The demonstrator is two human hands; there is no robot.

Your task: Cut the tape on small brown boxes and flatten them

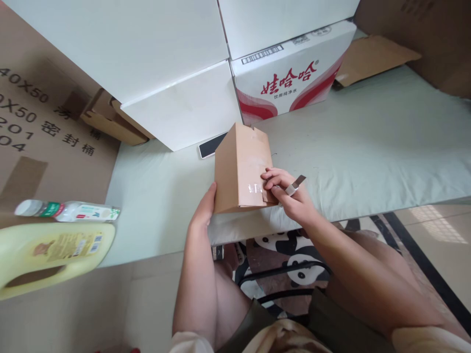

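A small brown cardboard box point(253, 159) stands tilted near the table's front edge, with clear tape on its facing side. My left hand point(204, 203) grips its lower left side; the thumb shows and the other fingers are hidden behind the box. Curled at the box's lower right, my right hand point(289, 192) presses its fingertips against a flap. Between those fingers sits a short flat tool with a pale body and dark end, which looks like a utility knife point(296, 185). Behind the box, a phone point(209, 148) lies partly covered.
White cartons point(196, 105) and a red-and-white water carton point(285, 88) stand along the back of the cloth-covered table point(368, 147). At left are a large brown carton point(47, 132), a clear bottle point(79, 211) and a yellow jug point(73, 245). An open cardboard flap point(375, 56) juts out at right.
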